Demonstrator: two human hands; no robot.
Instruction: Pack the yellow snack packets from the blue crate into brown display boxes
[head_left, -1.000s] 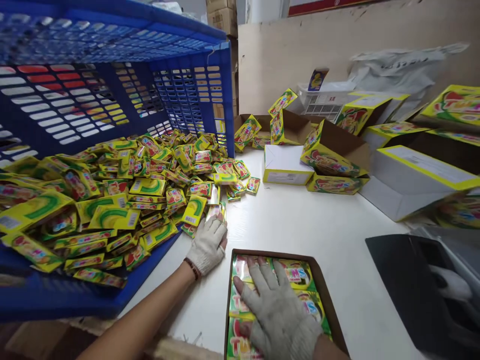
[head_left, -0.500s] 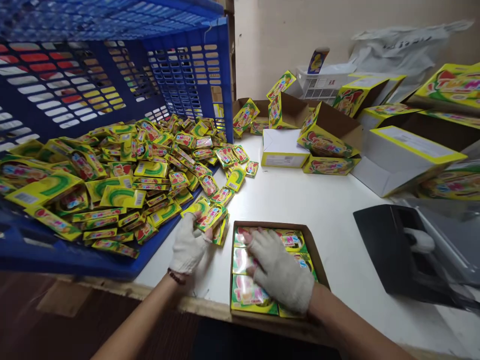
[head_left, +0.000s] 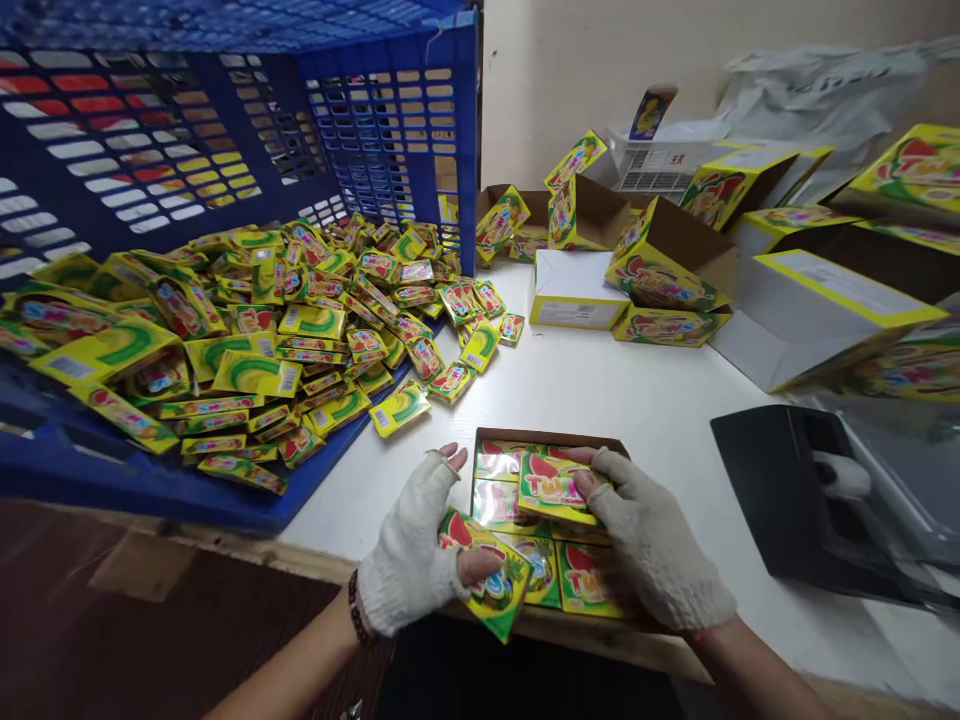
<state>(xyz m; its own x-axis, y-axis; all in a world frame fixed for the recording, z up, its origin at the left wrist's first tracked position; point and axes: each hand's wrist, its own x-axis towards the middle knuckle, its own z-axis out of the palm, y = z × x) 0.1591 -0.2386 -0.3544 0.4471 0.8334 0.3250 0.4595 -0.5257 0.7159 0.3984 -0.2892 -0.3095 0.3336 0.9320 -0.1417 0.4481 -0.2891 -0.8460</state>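
Observation:
My left hand (head_left: 412, 545), in a white fingerless glove, grips a small yellow-green fruit-printed box (head_left: 501, 592) under its thumb, tilted over the near left corner of the open carton (head_left: 551, 436). In my right hand (head_left: 660, 545), also gloved, another small fruit-printed box (head_left: 546, 487) is pinched between thumb and fingers above the carton's right half. Similar boxes (head_left: 495, 505) lie flat in rows inside the carton, partly hidden by both hands. A loose small box (head_left: 400, 408) rests on the table just beyond my left hand.
A blue plastic crate (head_left: 454, 150) on its side at the left spills a heap of small boxes (head_left: 255, 372) onto the white table (head_left: 600, 385). Larger empty cartons (head_left: 667, 255) crowd the back right. A black device (head_left: 780, 490) sits at the right.
My left hand has come right from the loose boxes to the carton, bringing a small box. My right hand has lifted off the rows and now holds a small box.

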